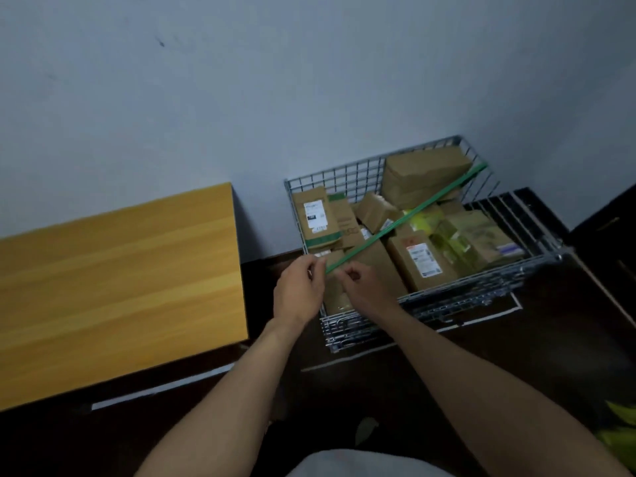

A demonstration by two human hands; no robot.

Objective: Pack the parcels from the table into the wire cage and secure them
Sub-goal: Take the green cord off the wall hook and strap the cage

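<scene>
A wire cage (pixel 457 287) stands on the dark floor by the wall, filled with several brown cardboard parcels (pixel 421 259). A green strap (pixel 406 218) runs diagonally over the parcels from the cage's far right corner to its near left corner. My left hand (pixel 298 290) pinches the strap's near end at that corner. My right hand (pixel 361 287) is beside it with fingers curled at the same strap end over the cage rim. The strap's tip is hidden between my fingers.
A wooden table (pixel 113 277) stands left of the cage against the grey wall, nothing on its visible top. Dark furniture (pixel 609 235) is at the right edge. White tape lines (pixel 475 321) mark the floor around the cage.
</scene>
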